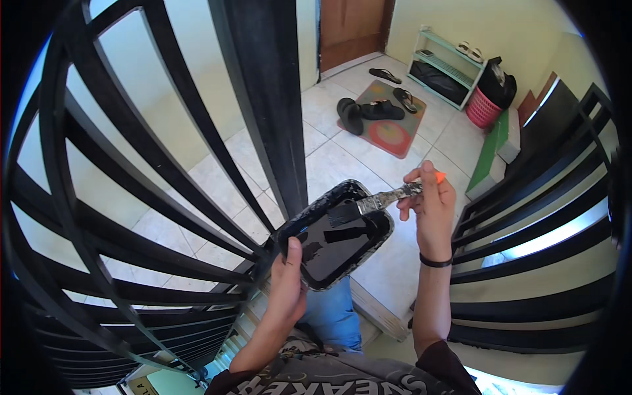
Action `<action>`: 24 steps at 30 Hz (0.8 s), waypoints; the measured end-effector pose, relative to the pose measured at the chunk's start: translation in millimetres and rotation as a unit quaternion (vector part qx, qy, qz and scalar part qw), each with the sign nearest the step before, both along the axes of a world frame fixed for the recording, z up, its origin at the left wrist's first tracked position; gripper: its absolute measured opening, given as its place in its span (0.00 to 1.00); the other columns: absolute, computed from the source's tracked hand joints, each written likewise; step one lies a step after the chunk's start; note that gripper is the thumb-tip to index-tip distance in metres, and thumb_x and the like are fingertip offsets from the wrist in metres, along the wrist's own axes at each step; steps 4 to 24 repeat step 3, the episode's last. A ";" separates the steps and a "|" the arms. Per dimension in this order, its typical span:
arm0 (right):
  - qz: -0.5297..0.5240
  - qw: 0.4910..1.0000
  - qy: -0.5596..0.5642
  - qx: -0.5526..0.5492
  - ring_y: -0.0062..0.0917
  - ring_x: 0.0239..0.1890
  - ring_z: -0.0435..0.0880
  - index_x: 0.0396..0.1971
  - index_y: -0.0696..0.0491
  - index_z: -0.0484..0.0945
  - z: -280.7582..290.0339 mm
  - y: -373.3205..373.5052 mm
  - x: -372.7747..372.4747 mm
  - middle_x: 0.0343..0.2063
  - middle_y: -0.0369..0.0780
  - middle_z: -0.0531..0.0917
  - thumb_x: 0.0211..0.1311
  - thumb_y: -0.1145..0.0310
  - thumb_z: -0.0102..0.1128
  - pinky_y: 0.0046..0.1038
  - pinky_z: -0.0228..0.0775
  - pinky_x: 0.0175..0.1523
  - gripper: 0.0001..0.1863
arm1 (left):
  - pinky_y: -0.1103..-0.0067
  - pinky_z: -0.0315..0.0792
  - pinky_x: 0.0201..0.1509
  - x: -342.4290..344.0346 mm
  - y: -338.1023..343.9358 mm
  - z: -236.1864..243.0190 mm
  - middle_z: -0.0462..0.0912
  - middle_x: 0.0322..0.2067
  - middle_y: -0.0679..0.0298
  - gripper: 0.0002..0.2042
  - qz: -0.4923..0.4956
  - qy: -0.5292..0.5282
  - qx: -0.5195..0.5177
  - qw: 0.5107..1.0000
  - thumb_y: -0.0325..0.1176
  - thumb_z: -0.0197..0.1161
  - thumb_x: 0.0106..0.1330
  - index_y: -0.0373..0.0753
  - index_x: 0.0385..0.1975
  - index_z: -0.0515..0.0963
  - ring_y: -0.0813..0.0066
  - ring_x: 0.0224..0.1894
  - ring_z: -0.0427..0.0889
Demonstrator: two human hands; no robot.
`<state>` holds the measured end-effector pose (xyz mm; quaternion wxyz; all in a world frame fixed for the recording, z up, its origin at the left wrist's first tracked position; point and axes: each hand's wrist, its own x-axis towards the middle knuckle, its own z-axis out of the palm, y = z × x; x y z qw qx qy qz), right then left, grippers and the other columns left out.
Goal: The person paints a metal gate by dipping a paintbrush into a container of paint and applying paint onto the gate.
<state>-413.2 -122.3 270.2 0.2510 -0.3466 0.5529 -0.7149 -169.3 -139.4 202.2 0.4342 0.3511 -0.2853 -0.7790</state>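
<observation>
My left hand grips the lower left edge of a black paint tray, thumb over the rim and the other fingers hidden beneath. Dark, glossy paint lies in the tray's bottom. Pinched by its handle in my right hand is a paintbrush, spattered with paint and tipped in orange. Its dark bristles hang over the upper part of the tray, in or just above the paint; I cannot tell which. Close beyond the tray rises a thick black metal post.
Black railings curve along the left and the right. On the tiled floor ahead, several sandals lie on and around a colourful mat. Behind stand a shoe rack, a pink basket and a brown door.
</observation>
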 end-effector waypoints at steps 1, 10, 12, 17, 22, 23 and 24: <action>0.020 0.999 -0.018 0.018 0.22 0.14 0.79 0.35 0.60 0.79 -3.1 0.2 -5.0 0.22 0.42 0.82 0.79 0.50 0.51 0.20 0.68 0.20 0.25 | 0.75 0.75 0.59 -1.5 1.4 0.2 0.82 0.54 0.58 0.27 -0.006 0.005 0.003 1.000 0.50 0.53 0.79 0.31 0.62 0.70 0.73 0.54 0.82; 0.043 0.998 -0.033 0.035 0.21 0.13 0.78 0.35 0.59 0.80 -7.7 0.9 -10.5 0.19 0.43 0.81 0.78 0.48 0.52 0.20 0.68 0.20 0.25 | 0.74 0.73 0.63 -2.8 5.5 -1.3 0.80 0.57 0.57 0.27 0.001 0.006 -0.004 1.000 0.50 0.53 0.79 0.30 0.63 0.69 0.71 0.59 0.80; 0.043 0.998 -0.033 0.035 0.21 0.13 0.78 0.35 0.59 0.80 -7.7 0.9 -10.5 0.19 0.43 0.81 0.78 0.48 0.52 0.20 0.68 0.20 0.25 | 0.74 0.73 0.63 -2.8 5.5 -1.3 0.80 0.57 0.57 0.27 0.001 0.006 -0.004 1.000 0.50 0.53 0.79 0.30 0.63 0.69 0.71 0.59 0.80; 0.043 0.998 -0.033 0.035 0.21 0.13 0.78 0.35 0.59 0.80 -7.7 0.9 -10.5 0.19 0.43 0.81 0.78 0.48 0.52 0.20 0.68 0.20 0.25 | 0.74 0.73 0.63 -2.8 5.5 -1.3 0.80 0.57 0.57 0.27 0.001 0.006 -0.004 1.000 0.50 0.53 0.79 0.30 0.63 0.69 0.71 0.59 0.80; 0.043 0.998 -0.033 0.035 0.21 0.13 0.78 0.35 0.59 0.80 -7.7 0.9 -10.5 0.19 0.43 0.81 0.78 0.48 0.52 0.20 0.68 0.20 0.25 | 0.74 0.73 0.63 -2.8 5.5 -1.3 0.80 0.57 0.57 0.27 0.001 0.006 -0.004 1.000 0.50 0.53 0.79 0.30 0.63 0.69 0.71 0.59 0.80; 0.043 0.998 -0.033 0.035 0.21 0.13 0.78 0.35 0.59 0.80 -7.7 0.9 -10.5 0.19 0.43 0.81 0.78 0.48 0.52 0.20 0.68 0.20 0.25 | 0.74 0.73 0.63 -2.8 5.5 -1.3 0.80 0.57 0.57 0.27 0.001 0.006 -0.004 1.000 0.50 0.53 0.79 0.30 0.63 0.69 0.71 0.59 0.80; 0.043 0.998 -0.033 0.035 0.21 0.13 0.78 0.35 0.59 0.80 -7.7 0.9 -10.5 0.19 0.43 0.81 0.78 0.48 0.52 0.20 0.68 0.20 0.25 | 0.74 0.73 0.63 -2.8 5.5 -1.3 0.80 0.57 0.57 0.27 0.001 0.006 -0.004 1.000 0.50 0.53 0.79 0.30 0.63 0.69 0.71 0.59 0.80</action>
